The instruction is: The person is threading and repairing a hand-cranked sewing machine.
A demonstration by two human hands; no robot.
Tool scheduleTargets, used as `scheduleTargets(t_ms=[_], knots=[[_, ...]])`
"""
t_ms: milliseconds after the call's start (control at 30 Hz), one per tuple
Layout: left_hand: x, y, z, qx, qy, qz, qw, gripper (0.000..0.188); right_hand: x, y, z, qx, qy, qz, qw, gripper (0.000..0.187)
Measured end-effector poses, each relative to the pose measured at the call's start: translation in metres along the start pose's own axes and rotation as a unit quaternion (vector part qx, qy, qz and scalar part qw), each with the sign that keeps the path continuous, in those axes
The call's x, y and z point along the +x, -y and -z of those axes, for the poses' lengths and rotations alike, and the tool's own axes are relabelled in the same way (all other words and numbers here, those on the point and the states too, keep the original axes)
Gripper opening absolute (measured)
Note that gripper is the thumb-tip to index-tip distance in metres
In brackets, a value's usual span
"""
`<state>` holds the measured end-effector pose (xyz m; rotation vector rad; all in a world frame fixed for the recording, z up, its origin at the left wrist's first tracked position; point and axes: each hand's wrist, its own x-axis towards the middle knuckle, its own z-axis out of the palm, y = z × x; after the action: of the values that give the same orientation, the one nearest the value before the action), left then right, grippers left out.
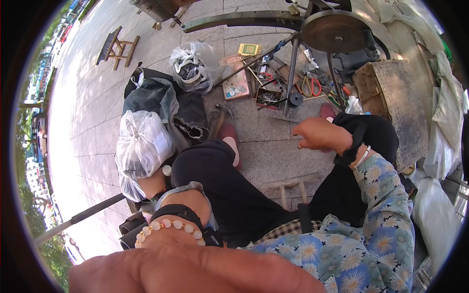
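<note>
My left hand (pixel 185 271) is raised very close to the camera, large and blurred across the lower edge. Its fingers run to the right and are cut off, so their grip does not show. A beaded bracelet (pixel 168 224) and a black strap circle that wrist. Over my right knee, my right hand (pixel 318 134) has its fingers curled in, with nothing showing between them. A black strap and a silver bangle (pixel 362 157) sit on this wrist. Beside my left shoe (pixel 228 136) stands a hammer (pixel 224 108).
Ahead is a metal machine with a round plate (pixel 337 30) on thin legs. Under it lie red-handled scissors (pixel 312 87), a small parts box (pixel 268 97) and scattered tools. Plastic bags (pixel 144 141) are at left, a wooden box (pixel 391 102) at right, a small wooden stool (pixel 117 49) farther off.
</note>
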<state>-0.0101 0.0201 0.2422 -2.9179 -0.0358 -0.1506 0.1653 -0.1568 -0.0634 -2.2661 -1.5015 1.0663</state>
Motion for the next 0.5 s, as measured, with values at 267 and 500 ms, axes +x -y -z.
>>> scheduleTargets(t_ms=[267,500], knots=[[-0.007,-0.019,0.004,0.175,-0.002,-0.021,0.984,0.019,-0.007,-0.005,0.001,-0.004,0.005,-0.014,1.0,0.032],[0.017,-0.021,0.002,0.178,-0.001,-0.014,0.984,0.018,-0.002,-0.007,-0.003,-0.013,-0.007,0.0,1.0,0.033]])
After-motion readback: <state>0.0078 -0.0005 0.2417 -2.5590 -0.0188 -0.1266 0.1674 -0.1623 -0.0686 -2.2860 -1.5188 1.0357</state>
